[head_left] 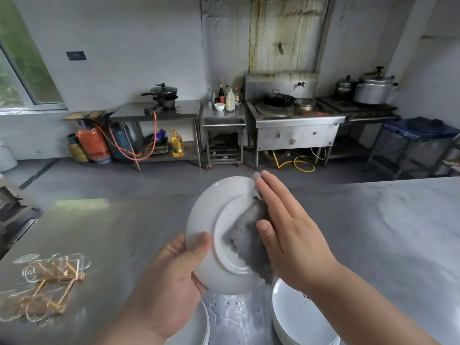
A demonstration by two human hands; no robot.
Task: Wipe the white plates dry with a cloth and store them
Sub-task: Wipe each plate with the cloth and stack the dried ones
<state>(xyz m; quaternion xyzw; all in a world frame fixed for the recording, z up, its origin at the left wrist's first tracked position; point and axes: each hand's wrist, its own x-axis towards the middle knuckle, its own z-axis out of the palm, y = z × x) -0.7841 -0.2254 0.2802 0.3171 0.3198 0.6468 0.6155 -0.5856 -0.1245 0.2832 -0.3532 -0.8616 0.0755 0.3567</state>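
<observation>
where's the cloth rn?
Head view, centre: the grey cloth is pressed by the right hand against the near face of the white plate, which the left hand grips at its rim.

**Well-used kitchen, steel everywhere**

Pale grey walls (124, 33), grey floor (149, 175), and a window (22, 58) far left with greenery outside and daylight coming in. It throws a bright patch on the steel bench (373, 232) up close. Along the back wall there's a steel table (159, 112) with a black lidded pot (163, 90) on a burner and gas cylinders (92, 145) beside it. Next comes a wok stove (296, 135) under a badly streaked, rusty wall panel (283, 33). A big metal pressure cooker (373, 89) sits at the right.
</observation>
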